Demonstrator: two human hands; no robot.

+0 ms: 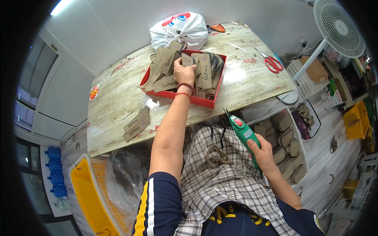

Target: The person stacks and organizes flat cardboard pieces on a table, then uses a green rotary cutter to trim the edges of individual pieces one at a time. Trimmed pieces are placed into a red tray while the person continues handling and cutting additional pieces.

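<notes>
A tray (204, 103) of flat wooden pieces (165, 67) sat mid-bench (118, 98) near the front edge, with a bag (179, 29) behind it at the far edge. Scissors (269, 61) lay toward the right edge, and two loose pieces (136, 124) lay at the front edge, left of the tray.

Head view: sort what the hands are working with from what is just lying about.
In use:
- left hand on the wooden tags in the red tray
- right hand gripping the green power tool

Lying about:
- scissors
- white plastic bag
- loose tags on the table
- fan
</notes>
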